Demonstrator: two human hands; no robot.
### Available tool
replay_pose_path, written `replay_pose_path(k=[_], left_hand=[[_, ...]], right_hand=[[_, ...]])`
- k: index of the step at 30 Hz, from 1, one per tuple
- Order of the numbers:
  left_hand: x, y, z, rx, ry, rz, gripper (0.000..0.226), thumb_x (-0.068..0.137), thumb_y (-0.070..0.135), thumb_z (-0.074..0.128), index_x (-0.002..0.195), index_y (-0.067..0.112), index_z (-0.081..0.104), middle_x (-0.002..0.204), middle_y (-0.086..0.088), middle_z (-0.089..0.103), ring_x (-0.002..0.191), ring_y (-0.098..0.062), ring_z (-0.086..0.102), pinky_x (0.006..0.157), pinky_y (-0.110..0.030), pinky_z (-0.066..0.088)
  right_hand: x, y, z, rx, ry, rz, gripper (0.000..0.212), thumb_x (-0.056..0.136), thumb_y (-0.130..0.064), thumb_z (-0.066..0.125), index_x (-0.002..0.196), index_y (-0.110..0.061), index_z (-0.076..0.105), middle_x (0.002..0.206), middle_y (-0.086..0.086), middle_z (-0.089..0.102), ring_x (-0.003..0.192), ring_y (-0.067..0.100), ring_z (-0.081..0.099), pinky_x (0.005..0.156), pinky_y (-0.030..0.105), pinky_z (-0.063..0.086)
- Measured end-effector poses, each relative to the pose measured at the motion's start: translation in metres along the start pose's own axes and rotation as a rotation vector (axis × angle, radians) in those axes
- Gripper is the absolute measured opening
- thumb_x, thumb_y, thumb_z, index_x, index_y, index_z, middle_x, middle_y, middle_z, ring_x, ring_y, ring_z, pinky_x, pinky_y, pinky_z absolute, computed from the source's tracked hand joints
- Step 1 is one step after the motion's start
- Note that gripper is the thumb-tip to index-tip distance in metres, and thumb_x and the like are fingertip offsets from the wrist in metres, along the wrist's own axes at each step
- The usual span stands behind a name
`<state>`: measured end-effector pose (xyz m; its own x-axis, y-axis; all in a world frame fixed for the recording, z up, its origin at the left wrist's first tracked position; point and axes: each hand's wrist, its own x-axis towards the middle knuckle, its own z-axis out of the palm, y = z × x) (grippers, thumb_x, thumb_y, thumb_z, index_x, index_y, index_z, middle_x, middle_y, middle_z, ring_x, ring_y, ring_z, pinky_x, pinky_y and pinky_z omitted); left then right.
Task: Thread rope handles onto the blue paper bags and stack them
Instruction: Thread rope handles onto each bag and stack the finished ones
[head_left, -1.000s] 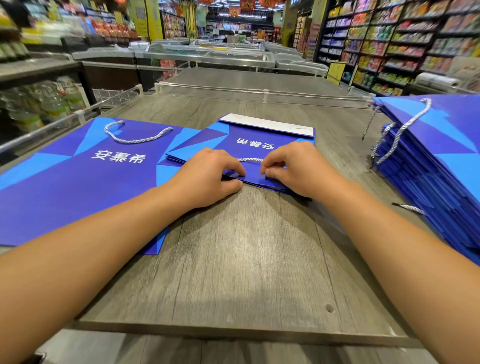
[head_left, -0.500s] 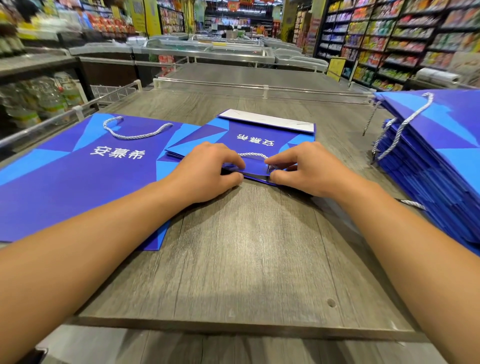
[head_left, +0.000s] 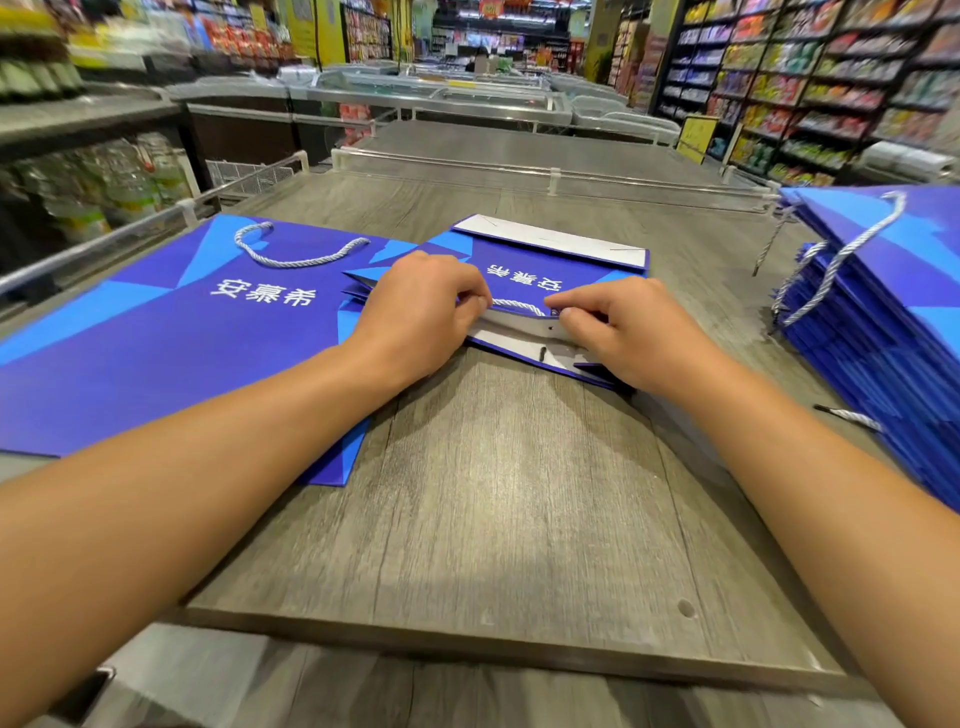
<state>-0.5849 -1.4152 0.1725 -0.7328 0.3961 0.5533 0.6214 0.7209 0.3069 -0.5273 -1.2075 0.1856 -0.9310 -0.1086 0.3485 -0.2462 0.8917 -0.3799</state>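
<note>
While flat blue paper bag (head_left: 524, 270) lies mid-table on grey wood-grain tabletop (head_left: 493, 493) | left hand (head_left: 415, 317) pinches white twisted rope handle (head_left: 519, 305) | right hand (head_left: 628, 332) pinches bag's opened white rim.

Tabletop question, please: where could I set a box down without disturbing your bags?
Free: the bare wood between the forearms, and the strip beyond the small bag. Crowded: the large bag on the left, the bag stack on the right.
</note>
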Motion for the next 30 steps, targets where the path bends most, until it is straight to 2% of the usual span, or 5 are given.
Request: replay_pose_path(k=[3,10,17,22,30], left_hand=[[0.0,0.001,0.0,0.008,-0.006,0.015,0.014,0.094,0.021,0.059,0.096,0.018,0.073,0.092,-0.002,0.067,0.094,-0.026,0.055,0.083,-0.036,0.04],[-0.001,0.003,-0.002,0.022,0.023,0.023,0.015,0.094,0.018,0.057,0.094,0.015,0.072,0.087,0.002,0.063,0.094,-0.025,0.054,0.083,-0.038,0.041],[0.001,-0.001,-0.001,0.005,0.029,0.006,0.015,0.093,0.017,0.057,0.094,0.014,0.072,0.088,0.001,0.064,0.094,-0.026,0.054,0.082,-0.033,0.037],[0.0,-0.004,0.0,0.001,-0.035,0.058,0.012,0.094,0.017,0.058,0.095,0.015,0.07,0.09,0.003,0.057,0.096,-0.025,0.051,0.083,-0.033,0.038],[-0.005,0.002,0.002,-0.014,-0.186,0.119,0.024,0.084,0.032,0.072,0.105,0.02,0.073,0.103,0.0,0.07,0.1,-0.02,0.058,0.084,-0.027,0.038]], right_hand=[[-0.001,0.001,0.0,0.008,-0.033,0.001,0.03,0.099,-0.021,0.05,0.122,-0.018,0.07,0.11,-0.003,0.073,0.091,0.001,0.051,0.071,0.013,0.03],[-0.004,0.01,0.001,0.142,-0.095,0.04,0.025,0.098,-0.021,0.054,0.115,-0.022,0.073,0.056,-0.034,0.057,0.063,-0.016,0.055,0.061,0.002,0.034],[-0.005,0.006,0.005,0.23,-0.093,0.021,0.025,0.09,-0.026,0.065,0.109,-0.039,0.072,0.096,-0.017,0.069,0.085,-0.009,0.06,0.086,0.021,0.044],[-0.004,0.007,0.006,0.325,-0.065,0.074,0.01,0.085,-0.019,0.072,0.083,-0.029,0.073,0.077,-0.013,0.067,0.064,-0.004,0.056,0.071,0.021,0.046],[0.004,0.009,0.02,0.402,0.022,0.107,0.025,0.087,-0.004,0.065,0.075,-0.026,0.061,0.07,-0.006,0.07,0.074,0.015,0.066,0.081,0.036,0.051]])
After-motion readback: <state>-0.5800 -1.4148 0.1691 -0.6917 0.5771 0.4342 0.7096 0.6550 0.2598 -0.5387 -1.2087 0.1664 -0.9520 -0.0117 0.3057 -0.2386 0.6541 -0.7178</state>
